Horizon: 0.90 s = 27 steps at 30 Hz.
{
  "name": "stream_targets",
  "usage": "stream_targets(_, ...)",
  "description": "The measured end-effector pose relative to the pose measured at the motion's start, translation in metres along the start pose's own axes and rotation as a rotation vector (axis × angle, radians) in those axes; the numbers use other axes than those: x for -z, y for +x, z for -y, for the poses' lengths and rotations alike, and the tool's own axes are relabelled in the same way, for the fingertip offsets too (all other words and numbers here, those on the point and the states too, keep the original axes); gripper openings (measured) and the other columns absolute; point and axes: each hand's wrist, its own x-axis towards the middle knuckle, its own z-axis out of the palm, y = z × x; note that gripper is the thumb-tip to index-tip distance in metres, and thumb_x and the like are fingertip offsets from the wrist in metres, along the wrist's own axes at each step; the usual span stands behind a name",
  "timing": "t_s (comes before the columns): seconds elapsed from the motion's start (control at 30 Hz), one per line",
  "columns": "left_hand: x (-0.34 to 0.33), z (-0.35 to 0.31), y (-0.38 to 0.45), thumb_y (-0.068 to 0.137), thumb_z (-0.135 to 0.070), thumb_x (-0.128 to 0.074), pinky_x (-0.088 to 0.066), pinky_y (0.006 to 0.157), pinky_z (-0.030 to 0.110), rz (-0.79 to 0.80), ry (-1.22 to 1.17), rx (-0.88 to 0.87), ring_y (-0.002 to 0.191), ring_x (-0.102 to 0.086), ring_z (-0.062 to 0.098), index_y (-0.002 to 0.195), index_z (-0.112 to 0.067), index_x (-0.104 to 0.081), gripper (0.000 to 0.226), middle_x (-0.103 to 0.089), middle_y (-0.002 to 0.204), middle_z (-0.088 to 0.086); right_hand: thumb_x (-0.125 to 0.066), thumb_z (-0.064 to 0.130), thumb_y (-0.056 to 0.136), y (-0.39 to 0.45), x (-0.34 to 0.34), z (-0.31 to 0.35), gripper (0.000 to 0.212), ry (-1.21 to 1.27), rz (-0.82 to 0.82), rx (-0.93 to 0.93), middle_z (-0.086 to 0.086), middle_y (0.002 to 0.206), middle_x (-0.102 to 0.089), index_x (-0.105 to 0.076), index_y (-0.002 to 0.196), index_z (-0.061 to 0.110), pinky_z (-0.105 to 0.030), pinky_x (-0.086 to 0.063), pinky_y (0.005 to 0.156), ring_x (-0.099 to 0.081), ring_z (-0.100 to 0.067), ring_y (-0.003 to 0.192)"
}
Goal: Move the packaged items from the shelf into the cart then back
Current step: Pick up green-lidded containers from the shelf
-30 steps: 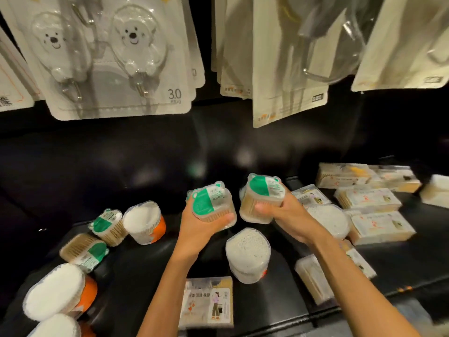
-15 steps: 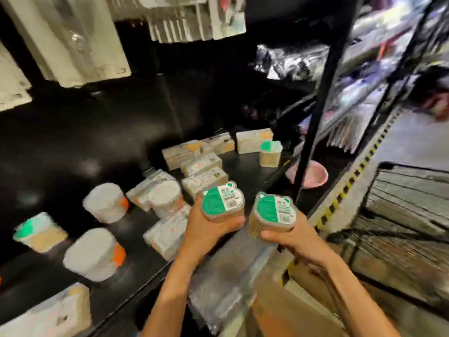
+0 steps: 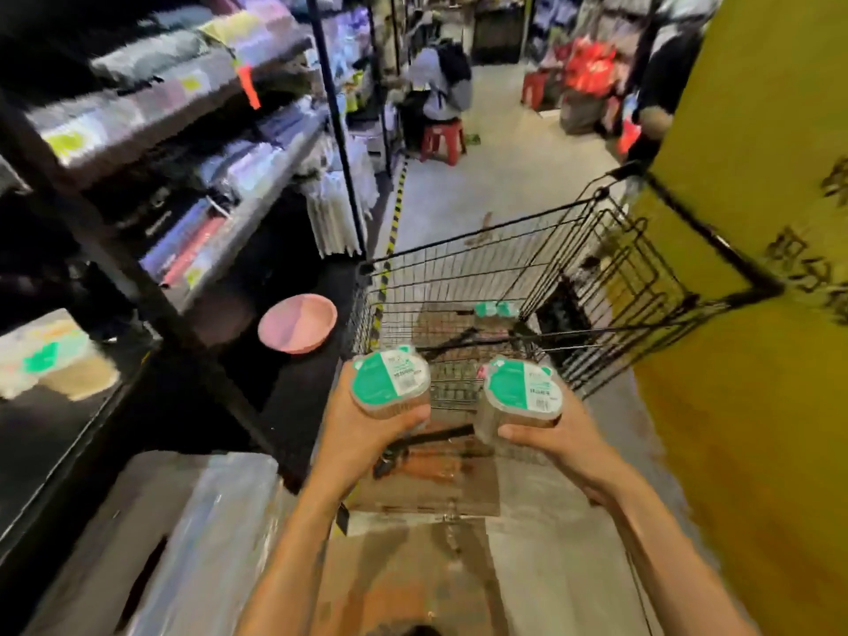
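Your left hand (image 3: 362, 433) grasps a clear plastic tub with a green-and-white label lid (image 3: 391, 381), fingers wrapped under and around its side, just left of the frame's centre. Your right hand (image 3: 557, 440) grasps a second clear tub with the same green-and-white lid (image 3: 523, 392), thumb curled across its near side, just right of centre. The two tubs are apart, both held above the near end of the black wire shopping cart (image 3: 463, 254), which fills the middle and right of the frame. A third green-lidded package (image 3: 495, 309) lies inside the cart near its far end. A pink round plastic bowl (image 3: 297, 322) sits left of the cart, on the low dark shelf (image 3: 293, 397). In the left of the frame, blurred green-and-tan packages (image 3: 50, 362) rest on the black shelf there. A yellow wall (image 3: 752, 153) stands at the right edge
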Motion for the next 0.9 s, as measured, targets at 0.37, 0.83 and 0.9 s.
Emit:
stream_targets(0.37, -0.117, 0.004, 0.098, 0.057, -0.013, -0.084, -0.046, 0.078, 0.005, 0.236, 0.028, -0.006, 0.095, -0.062, -0.008, 0.120, -0.013, -0.050, 0.072, -0.066, 0.108, -0.010, -0.090, 0.017, 0.046, 0.073, 0.125, -0.010, 0.096, 0.043, -0.170, -0.027, 0.001, 0.116, -0.069, -0.046, 0.131, 0.012, -0.027, -0.055, 0.082, -0.065, -0.016, 0.108)
stream_targets(0.83, -0.217, 0.049, 0.302, 0.067, -0.025, -0.082, -0.040, 0.082, 0.005, 0.331, 0.200, 0.085, 0.101, -0.048, -0.013, 0.121, -0.028, -0.042, 0.067, -0.048, 0.111, -0.021, -0.084, 0.014, 0.052, 0.291, 0.217, 0.012, 0.085, -0.104, -0.132, -0.092, 0.007, 0.119, -0.065, -0.047, 0.129, 0.021, -0.039, -0.049, 0.097, -0.060, -0.008, 0.112)
stream_targets(0.9, -0.224, 0.058, 0.322, 0.067, -0.022, -0.082, -0.043, 0.090, 0.016, 0.328, 0.189, 0.128, 0.106, -0.053, -0.002, 0.114, -0.033, -0.040, 0.065, -0.051, 0.115, -0.016, -0.084, 0.010, 0.054, 0.311, 0.222, 0.008, 0.078, -0.121, -0.146, -0.113, 0.007, 0.116, -0.065, -0.050, 0.123, 0.022, -0.035, -0.050, 0.095, -0.061, -0.006, 0.109)
